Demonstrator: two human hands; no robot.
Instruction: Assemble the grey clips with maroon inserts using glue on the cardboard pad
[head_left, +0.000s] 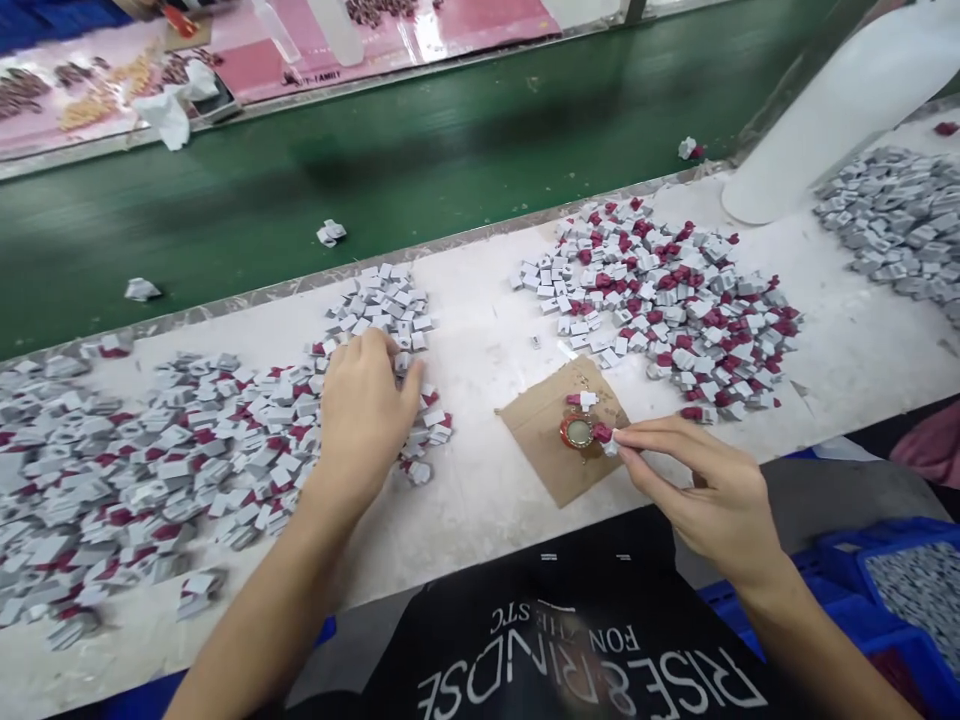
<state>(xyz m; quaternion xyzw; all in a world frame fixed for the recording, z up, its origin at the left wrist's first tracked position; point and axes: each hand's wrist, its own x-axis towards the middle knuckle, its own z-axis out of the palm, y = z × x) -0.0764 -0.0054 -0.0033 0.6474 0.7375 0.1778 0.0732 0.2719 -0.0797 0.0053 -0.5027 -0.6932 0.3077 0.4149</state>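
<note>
My right hand (705, 490) pinches a small grey-and-maroon plastic part (606, 436) between thumb and forefinger. Its maroon end is at the edge of a small round red-rimmed cap (579, 431), which seems to hold liquid. The cap rests on a piece of brown cardboard (551, 470), stained around it. Just behind the cap lies another grey-and-maroon part (583, 400). My left hand (364, 400) is over a heap of plain grey parts (382, 300), its fingers curled down among them. Its fingertips are hidden, so what they grip cannot be made out.
Grey-and-maroon parts form a large heap (135, 480) at left and another (682, 300) at right. Behind the white table (472, 520) runs a green belt (450, 150) carrying scattered parts. A white tube (840, 110) slants down at right, near more grey parts (900, 220). Blue bins (847, 555) stand below.
</note>
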